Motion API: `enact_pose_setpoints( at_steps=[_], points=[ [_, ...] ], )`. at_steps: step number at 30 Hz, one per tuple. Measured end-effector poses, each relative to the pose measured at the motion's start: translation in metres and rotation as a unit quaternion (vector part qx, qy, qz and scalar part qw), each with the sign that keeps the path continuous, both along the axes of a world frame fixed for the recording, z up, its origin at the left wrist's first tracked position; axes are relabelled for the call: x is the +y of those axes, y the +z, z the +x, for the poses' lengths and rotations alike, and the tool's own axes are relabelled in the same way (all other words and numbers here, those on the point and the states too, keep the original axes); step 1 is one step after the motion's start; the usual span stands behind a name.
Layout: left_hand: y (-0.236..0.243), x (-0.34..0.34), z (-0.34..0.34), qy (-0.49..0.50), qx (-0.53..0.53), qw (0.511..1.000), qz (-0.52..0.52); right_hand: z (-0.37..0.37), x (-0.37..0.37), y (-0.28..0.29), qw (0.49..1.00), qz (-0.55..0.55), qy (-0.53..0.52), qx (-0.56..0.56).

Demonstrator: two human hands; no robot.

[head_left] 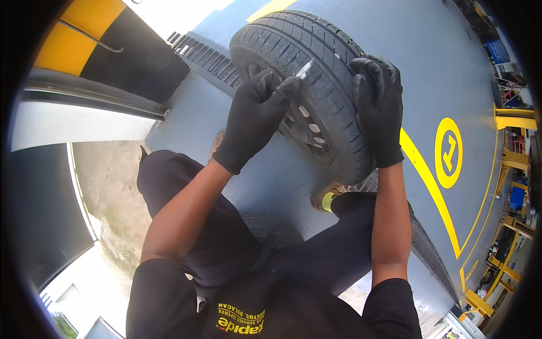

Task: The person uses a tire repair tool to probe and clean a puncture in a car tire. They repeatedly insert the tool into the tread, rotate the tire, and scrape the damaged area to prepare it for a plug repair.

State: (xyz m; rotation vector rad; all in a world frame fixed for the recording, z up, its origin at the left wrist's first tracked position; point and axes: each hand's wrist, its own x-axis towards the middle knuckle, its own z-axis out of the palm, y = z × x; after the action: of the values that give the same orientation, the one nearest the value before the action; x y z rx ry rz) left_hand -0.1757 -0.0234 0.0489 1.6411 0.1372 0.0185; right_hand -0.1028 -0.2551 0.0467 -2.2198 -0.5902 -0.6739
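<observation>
A car tyre (339, 96) on a dark wheel rim (305, 127) stands upright and slightly tilted in front of me. My left hand (257, 116), in a black glove, is closed in a pinch at the near side of the tyre. From its fingertips a small, slim, silvery-white piece (305, 69) sticks out over the tread edge; its kind is not clear. My gloved right hand (379, 104) grips the tyre's right side, fingers bent against the tread. A small pale spot shows on the tread near those fingers.
Beneath my seat is another tyre (271, 226), partly hidden by my legs. A slotted floor grate (209, 65) runs behind the wheel. Yellow lines (432, 189) mark the grey floor. A black-and-yellow post (96, 42) stands at left; yellow racks (511, 226) line the right.
</observation>
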Motion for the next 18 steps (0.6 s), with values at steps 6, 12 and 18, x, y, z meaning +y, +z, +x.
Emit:
enact_pose_setpoints(
  at_steps=[6, 12, 18],
  points=[
    [0.000, -0.014, -0.003, -0.002, -0.052, 0.996, 0.076, -0.015, 0.003, 0.010, 0.999, -0.042, 0.012, -0.002],
    [-0.001, -0.016, -0.007, 0.032, -0.093, 0.981, 0.166, -0.012, 0.001, 0.007, 0.999, -0.031, 0.024, -0.014],
    [0.007, -0.016, -0.015, 0.030, -0.053, 0.984, 0.166, -0.008, -0.001, 0.004, 0.999, -0.025, 0.026, -0.005]
  ],
)
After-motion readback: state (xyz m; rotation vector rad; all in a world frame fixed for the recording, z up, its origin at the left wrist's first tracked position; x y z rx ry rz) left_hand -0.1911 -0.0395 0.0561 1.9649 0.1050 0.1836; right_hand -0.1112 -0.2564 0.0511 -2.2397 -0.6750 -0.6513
